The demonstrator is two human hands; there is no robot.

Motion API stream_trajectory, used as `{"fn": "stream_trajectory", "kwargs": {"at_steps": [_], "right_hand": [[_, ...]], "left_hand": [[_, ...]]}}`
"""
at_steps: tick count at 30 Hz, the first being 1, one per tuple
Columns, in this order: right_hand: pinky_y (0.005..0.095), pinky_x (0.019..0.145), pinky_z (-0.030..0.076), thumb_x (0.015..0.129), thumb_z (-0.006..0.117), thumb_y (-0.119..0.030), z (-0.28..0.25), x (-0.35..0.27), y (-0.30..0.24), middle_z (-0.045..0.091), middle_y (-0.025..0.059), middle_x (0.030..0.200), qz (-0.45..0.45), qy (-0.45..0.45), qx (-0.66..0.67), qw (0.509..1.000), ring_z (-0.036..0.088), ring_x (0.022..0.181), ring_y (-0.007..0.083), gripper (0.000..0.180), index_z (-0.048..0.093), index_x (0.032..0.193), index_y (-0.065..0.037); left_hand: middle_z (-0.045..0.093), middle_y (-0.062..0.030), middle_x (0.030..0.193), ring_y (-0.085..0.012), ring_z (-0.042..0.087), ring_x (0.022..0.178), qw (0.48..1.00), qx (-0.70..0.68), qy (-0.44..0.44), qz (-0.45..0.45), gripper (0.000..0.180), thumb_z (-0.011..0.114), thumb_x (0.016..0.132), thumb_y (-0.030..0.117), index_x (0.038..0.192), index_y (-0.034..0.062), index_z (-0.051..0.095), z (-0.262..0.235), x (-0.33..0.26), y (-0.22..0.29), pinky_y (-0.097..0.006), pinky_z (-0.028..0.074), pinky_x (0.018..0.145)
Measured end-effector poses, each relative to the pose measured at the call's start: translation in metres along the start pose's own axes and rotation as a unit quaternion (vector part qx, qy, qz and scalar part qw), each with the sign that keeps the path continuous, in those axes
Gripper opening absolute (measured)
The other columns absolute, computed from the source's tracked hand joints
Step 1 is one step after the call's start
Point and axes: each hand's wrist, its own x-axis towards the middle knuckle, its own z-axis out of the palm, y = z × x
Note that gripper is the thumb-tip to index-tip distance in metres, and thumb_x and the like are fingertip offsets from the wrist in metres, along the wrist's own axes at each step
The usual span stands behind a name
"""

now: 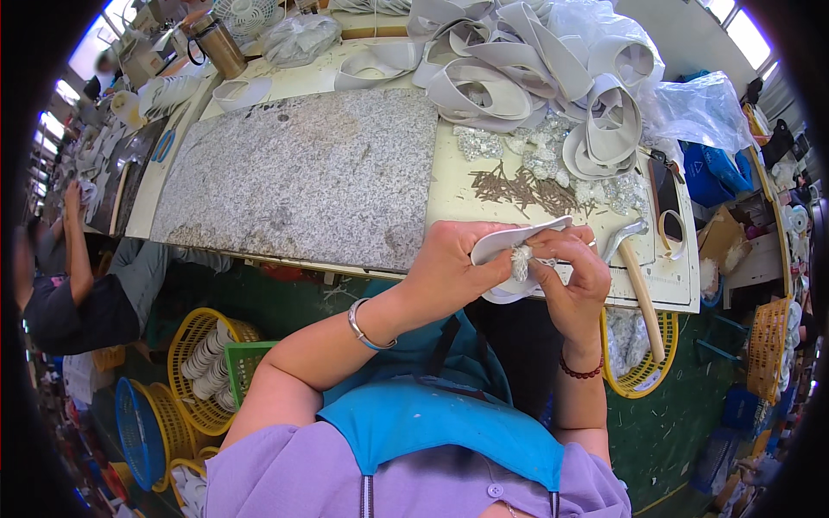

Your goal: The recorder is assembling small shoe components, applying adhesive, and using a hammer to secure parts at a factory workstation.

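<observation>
In front of my chest, over the table's near edge, both hands hold a curved white strap piece that looks like a slipper upper. A white corded tuft sits at its middle. My left hand grips the strap's left side, its thumb against the tuft. My right hand is closed on the right side, thumb and fingers pinching beside the tuft. Whether a small piece is between those fingers is hidden. Just right of my right hand lies a hammer, its wooden handle jutting past the table edge.
A speckled stone slab covers the table's left part. Beyond my hands lie thin brown strips, silvery-white ornaments and heaped white straps. Blue-handled scissors rest far left. Yellow baskets stand below; a co-worker sits left.
</observation>
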Motion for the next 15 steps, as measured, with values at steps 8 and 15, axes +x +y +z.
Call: {"fn": "stream_trajectory", "kwargs": {"at_steps": [8, 15], "right_hand": [[0.0330, 0.078, 0.041, 0.061, 0.070, 0.002, -0.005, 0.001, -0.002, 0.063, 0.0085, 0.095, -0.028, -0.018, -0.055, 0.998, 0.053, 0.087, 0.0231, 0.021, 0.062, 0.079, -0.005], [0.0374, 0.085, 0.039, 0.061, 0.070, 0.000, -0.004, 0.000, -0.009, 0.052, 0.0143, 0.116, -0.031, 0.042, -0.081, 0.995, 0.048, 0.103, 0.0285, 0.020, 0.064, 0.079, -0.005]], "left_hand": [[0.065, -0.0058, 0.077, -0.0031, 0.051, 0.070, 0.999, 0.000, 0.020, 0.037, 0.026, 0.056, 0.081, 0.008, 0.104, -0.0006, 0.063, 0.003, -0.001, -0.003, -0.023, 0.047, 0.062], [0.067, -0.0105, 0.081, -0.0058, 0.058, 0.071, 0.999, 0.010, 0.021, 0.045, 0.025, 0.058, 0.080, 0.008, 0.102, -0.0011, 0.064, 0.002, -0.002, -0.001, -0.024, 0.049, 0.063]]}}
